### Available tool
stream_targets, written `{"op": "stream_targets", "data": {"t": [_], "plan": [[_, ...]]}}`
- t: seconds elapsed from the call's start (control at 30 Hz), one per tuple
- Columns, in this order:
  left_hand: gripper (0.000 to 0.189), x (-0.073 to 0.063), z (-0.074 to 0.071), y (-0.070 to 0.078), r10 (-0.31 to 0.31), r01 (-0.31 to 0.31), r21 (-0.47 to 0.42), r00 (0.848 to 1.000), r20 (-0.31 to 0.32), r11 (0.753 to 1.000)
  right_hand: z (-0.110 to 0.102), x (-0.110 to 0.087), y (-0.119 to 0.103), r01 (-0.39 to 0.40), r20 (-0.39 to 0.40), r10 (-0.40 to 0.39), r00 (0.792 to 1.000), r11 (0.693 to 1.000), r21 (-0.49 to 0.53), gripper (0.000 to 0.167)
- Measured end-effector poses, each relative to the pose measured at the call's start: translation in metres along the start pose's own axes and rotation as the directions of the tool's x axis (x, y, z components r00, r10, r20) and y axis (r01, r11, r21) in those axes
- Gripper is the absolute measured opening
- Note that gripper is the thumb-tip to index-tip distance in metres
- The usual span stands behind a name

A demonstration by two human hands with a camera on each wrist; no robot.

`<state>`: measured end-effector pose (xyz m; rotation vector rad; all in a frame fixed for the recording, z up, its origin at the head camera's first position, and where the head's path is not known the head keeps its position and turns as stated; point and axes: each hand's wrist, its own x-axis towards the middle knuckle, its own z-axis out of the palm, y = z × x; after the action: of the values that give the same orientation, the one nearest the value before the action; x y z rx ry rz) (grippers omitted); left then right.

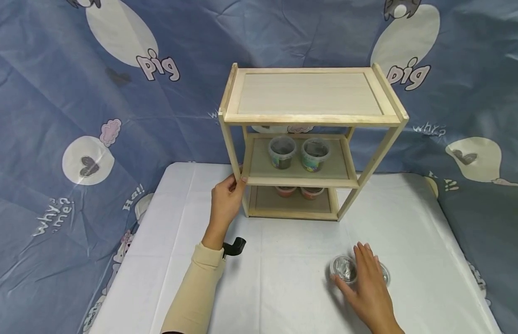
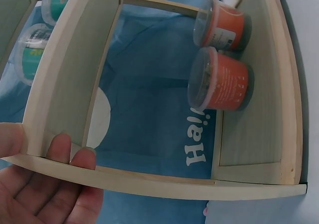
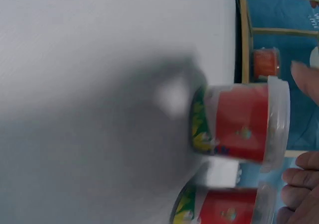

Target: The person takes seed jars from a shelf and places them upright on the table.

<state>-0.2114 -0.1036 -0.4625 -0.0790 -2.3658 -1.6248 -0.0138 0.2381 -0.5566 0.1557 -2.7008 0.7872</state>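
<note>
Over the white counter (image 1: 284, 283), the right hand (image 1: 371, 292) would do best to curl round the side of the left tub (image 1: 341, 268) or right tub (image 1: 386, 274), not press from above, while the left hand (image 1: 226, 202), clamped on the front-left post (image 1: 229, 148) of the wooden rack (image 1: 311, 94), steadies it. Both tubs sit just below the right hand, its thumb (image 1: 344, 288) apart from its fingers (image 1: 365, 263), contact unclear, well away from the left hand.

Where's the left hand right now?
In the head view, the left hand grips the wooden rack's left front post at the near corner of the middle shelf, left of two tubs.
</note>
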Motion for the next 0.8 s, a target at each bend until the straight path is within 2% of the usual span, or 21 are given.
{"op": "stream_targets", "data": {"t": [0.1, 0.23, 0.37, 0.57, 0.8], "plan": [[0.035, 0.000, 0.000, 0.000, -0.003, 0.003, -0.003, 1.000, -0.001, 1.000, -0.001, 0.007, -0.005, -0.028, -0.007, 0.028, 1.000, 0.999, 0.038, 0.096], [0.036, -0.001, 0.000, -0.001, -0.005, 0.005, -0.011, 1.000, 0.000, 1.000, -0.001, 0.016, -0.011, -0.044, -0.038, 0.048, 0.998, 0.994, 0.095, 0.103], [0.036, -0.001, 0.000, -0.002, 0.001, -0.001, -0.012, 1.000, -0.002, 1.000, 0.000, 0.023, -0.015, 0.013, -0.139, 0.006, 0.990, 0.991, 0.135, 0.110], [0.036, 0.000, 0.001, -0.002, 0.005, -0.005, -0.014, 1.000, -0.001, 1.000, 0.001, 0.031, -0.022, 0.110, -0.268, -0.058, 0.962, 0.977, 0.180, 0.115], [0.035, 0.000, 0.002, -0.001, 0.008, -0.008, -0.013, 1.000, -0.003, 1.000, -0.008, 0.039, -0.031, 0.097, -0.323, -0.024, 0.946, 0.973, 0.211, 0.114]]}}
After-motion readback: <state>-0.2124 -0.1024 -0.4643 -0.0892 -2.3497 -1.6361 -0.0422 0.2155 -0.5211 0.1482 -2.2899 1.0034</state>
